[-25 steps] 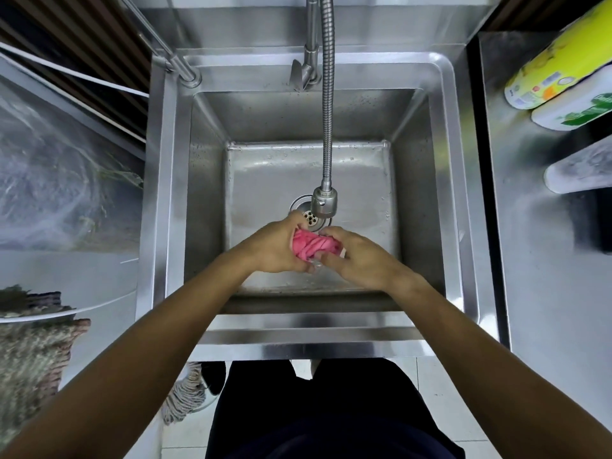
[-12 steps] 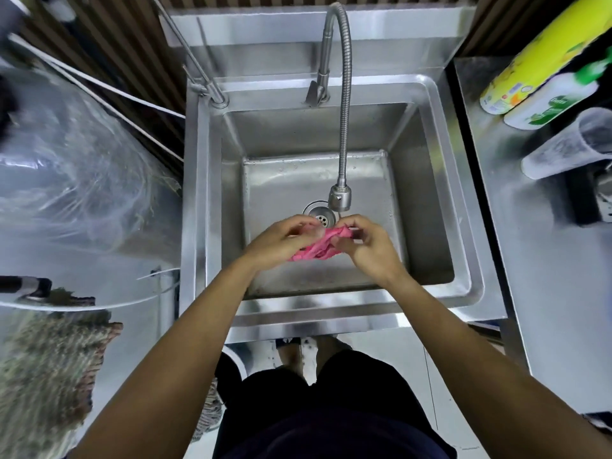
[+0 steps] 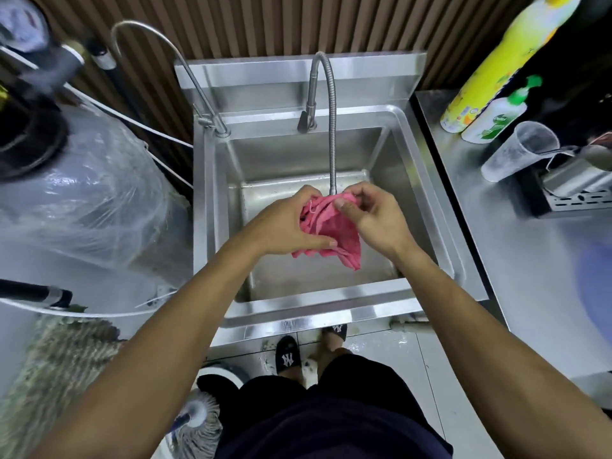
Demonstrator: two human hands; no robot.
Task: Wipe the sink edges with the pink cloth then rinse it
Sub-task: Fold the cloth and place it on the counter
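Here, both hands hold the pink cloth [image 3: 326,231] above the basin of the stainless-steel sink [image 3: 427,200], just under the outlet of the flexible faucet [image 3: 332,127]. The left hand [image 3: 284,226] grips the cloth's left side with curled fingers; the right hand [image 3: 374,217] pinches its upper edge between thumb and fingers. The cloth hangs bunched between them. On the counter [image 3: 530,260] to the right stand a yellow bottle [image 3: 496,61], a white bottle [image 3: 493,117] and a tipped plastic cup [image 3: 516,150].
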